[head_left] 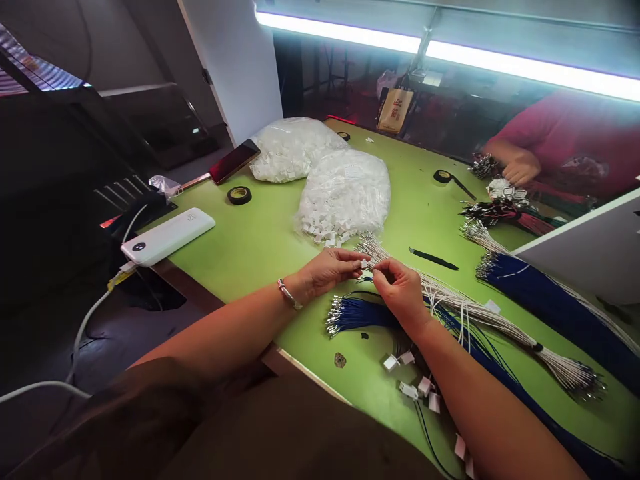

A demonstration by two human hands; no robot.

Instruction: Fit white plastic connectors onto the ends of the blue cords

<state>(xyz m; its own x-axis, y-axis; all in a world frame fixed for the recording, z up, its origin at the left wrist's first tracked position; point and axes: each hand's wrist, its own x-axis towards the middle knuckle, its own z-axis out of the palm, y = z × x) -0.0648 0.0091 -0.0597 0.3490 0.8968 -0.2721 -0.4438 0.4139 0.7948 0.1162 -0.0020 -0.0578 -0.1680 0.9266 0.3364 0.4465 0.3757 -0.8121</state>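
- Shows, well left of the left hand (327, 273), one white power bank (170, 237), one phone (235, 162) and one roll of black tape (239, 195).
- Shows, beyond the left hand, two clear bags (347, 183) filled with small white pieces, too many and blurred to count.
- Clamps one white connector (364, 264) between left thumb and fingers.
- Presses right hand (400, 287) thumb and fingertip together just beside the connector; cannot tell whether a wire sits between.
- Shows, nearer than the right hand, one blue wire bundle (365, 313) and about seven white housings (409, 391), partly hidden by the right forearm (480, 383).
- Shows, right of the right hand, one cream wire bundle (493, 321), one black tool (434, 259) and one larger blue bundle (555, 287), cut off at the edge.
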